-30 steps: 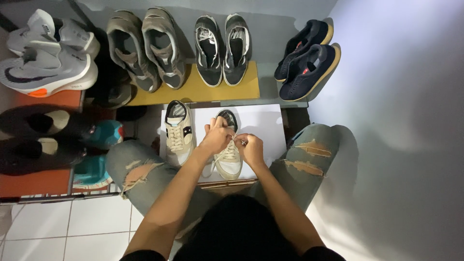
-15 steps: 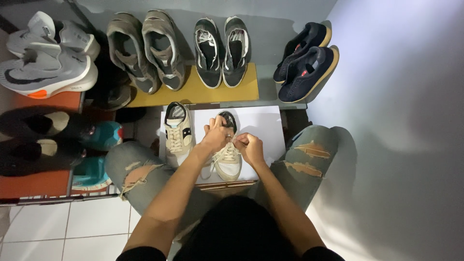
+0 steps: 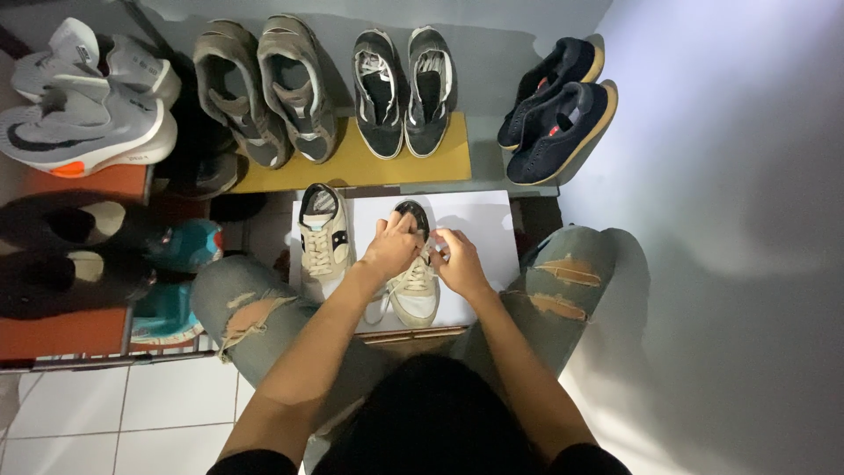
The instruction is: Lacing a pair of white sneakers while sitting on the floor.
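At the left edge of the white sheet [image 3: 475,220] stands a cream low sneaker with laces [image 3: 322,236], untouched; just beside it, near the sheet's front edge, the second cream sneaker [image 3: 417,286] is between both hands; the left hand [image 3: 393,248] closes its grip on the laces by the tongue; the right hand [image 3: 457,262] pinches a lace too. I judge the lacing is in hand; the next pull needs even tension.
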